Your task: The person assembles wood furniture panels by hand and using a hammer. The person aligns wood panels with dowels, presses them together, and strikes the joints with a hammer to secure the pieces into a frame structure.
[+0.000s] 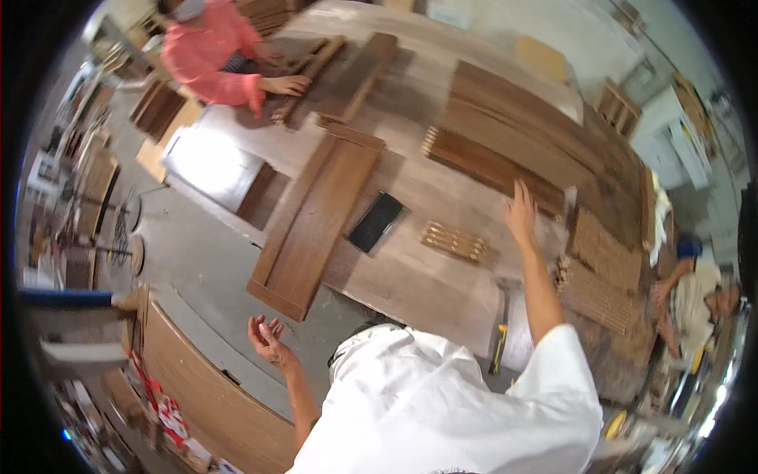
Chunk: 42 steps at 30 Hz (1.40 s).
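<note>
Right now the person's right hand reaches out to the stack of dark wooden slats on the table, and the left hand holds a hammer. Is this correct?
Not quite. The head view shows the left hand empty, open over the floor. The right hand does reach to the stack of dark wooden slats on the table.

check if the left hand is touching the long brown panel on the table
Apart. The head view shows the left hand open, palm up, over grey floor, clear of the long brown panel.

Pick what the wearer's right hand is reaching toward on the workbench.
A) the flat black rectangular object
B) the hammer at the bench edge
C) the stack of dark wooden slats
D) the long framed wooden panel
C: the right hand stretches out, fingers spread, at the edge of the stack of dark wooden slats, well away from the black object.
</note>
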Each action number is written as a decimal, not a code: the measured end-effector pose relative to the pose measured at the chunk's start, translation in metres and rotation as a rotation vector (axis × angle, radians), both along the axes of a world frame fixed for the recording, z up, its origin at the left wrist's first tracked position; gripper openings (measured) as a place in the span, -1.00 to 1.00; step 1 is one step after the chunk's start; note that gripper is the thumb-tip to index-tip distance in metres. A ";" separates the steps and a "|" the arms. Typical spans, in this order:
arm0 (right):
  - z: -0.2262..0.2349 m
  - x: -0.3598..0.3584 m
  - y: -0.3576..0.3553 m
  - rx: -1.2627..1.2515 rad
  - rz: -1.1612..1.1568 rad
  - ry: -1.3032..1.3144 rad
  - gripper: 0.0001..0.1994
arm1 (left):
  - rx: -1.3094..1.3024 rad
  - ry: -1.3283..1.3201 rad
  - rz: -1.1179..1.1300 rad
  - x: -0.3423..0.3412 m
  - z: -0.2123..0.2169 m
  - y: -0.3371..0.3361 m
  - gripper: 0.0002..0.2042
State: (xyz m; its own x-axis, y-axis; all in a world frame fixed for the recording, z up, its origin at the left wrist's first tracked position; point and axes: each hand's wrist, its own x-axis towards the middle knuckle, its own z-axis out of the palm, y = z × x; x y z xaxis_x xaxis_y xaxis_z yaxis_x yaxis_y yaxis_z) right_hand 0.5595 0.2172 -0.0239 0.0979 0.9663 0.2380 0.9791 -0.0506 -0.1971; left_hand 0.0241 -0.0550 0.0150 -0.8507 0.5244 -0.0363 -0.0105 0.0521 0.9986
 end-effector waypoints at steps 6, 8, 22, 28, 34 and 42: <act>-0.008 0.032 0.022 -0.146 0.115 -0.154 -0.42 | -0.007 -0.007 -0.115 -0.002 0.006 0.021 -0.60; -0.021 0.024 0.019 -0.102 0.117 -0.178 -0.45 | -0.003 -0.001 -0.140 0.000 0.011 0.020 -0.61; 0.129 0.002 -0.012 0.130 0.041 0.245 -0.63 | -0.010 0.011 -0.300 0.055 -0.002 0.054 -0.73; 0.191 0.005 -0.106 0.414 -0.146 0.371 -0.67 | -0.126 0.240 -0.633 0.089 0.001 0.081 -0.78; 0.222 -0.027 -0.140 0.648 -0.239 0.636 -0.62 | -0.057 0.506 -1.060 0.137 0.000 0.139 -0.77; 0.219 0.000 -0.200 0.579 -0.347 0.778 -0.65 | 0.178 0.518 -1.149 0.171 0.013 0.188 -0.72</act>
State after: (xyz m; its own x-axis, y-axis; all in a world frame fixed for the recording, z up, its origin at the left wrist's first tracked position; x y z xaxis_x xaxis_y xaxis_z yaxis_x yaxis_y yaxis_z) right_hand 0.5599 0.0176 0.1949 0.6758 0.6130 0.4093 0.5195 -0.0022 -0.8545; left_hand 0.1952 0.1329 0.0280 0.2014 0.9296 0.3088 0.3433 -0.3622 0.8666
